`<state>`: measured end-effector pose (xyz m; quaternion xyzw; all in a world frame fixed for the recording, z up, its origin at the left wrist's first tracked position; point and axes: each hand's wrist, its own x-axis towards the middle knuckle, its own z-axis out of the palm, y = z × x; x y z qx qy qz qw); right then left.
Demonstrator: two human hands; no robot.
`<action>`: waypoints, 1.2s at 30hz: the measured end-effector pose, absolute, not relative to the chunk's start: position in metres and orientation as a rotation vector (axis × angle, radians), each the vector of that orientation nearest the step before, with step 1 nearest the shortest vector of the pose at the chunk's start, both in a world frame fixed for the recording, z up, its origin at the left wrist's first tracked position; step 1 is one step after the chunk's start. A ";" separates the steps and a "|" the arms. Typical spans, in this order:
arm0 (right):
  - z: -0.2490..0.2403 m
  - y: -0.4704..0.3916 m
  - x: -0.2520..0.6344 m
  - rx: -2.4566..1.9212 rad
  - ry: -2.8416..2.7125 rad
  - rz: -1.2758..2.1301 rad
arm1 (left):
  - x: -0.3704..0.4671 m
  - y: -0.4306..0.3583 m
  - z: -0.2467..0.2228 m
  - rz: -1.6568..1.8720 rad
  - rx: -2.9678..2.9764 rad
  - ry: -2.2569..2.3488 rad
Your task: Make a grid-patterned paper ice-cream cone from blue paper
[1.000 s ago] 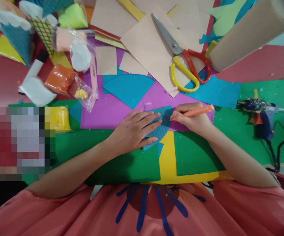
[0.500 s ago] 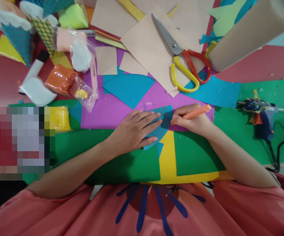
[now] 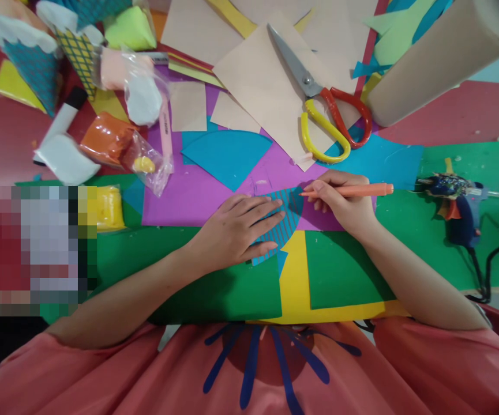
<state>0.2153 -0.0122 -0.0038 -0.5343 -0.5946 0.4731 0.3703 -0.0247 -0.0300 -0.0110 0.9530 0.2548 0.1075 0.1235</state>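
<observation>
The left hand (image 3: 236, 233) lies flat, fingers spread, over a striped blue piece (image 3: 291, 208). The right hand (image 3: 346, 210) holds an orange pen (image 3: 368, 189), its tip at the piece's right edge; whether it touches is unclear. Beneath are a purple sheet (image 3: 169, 202) and green sheets (image 3: 214, 294). Farther off lie a plain blue fan shape (image 3: 229, 154) and, to its right, scissors (image 3: 307, 83) with red and yellow handles. A glue gun (image 3: 465, 216) sits at right, bagged orange clay (image 3: 105, 138) at far left.
</observation>
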 end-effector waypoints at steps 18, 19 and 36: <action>-0.002 -0.012 0.214 -1.375 -1.711 1.135 | -0.022 -0.032 -0.007 0.247 2.765 0.695; -0.002 -0.012 0.214 -1.379 -1.713 1.135 | -0.022 -0.031 -0.007 0.243 2.762 0.695; -0.002 -0.011 0.213 -1.383 -1.779 1.143 | -0.022 -0.033 -0.010 0.241 2.763 0.720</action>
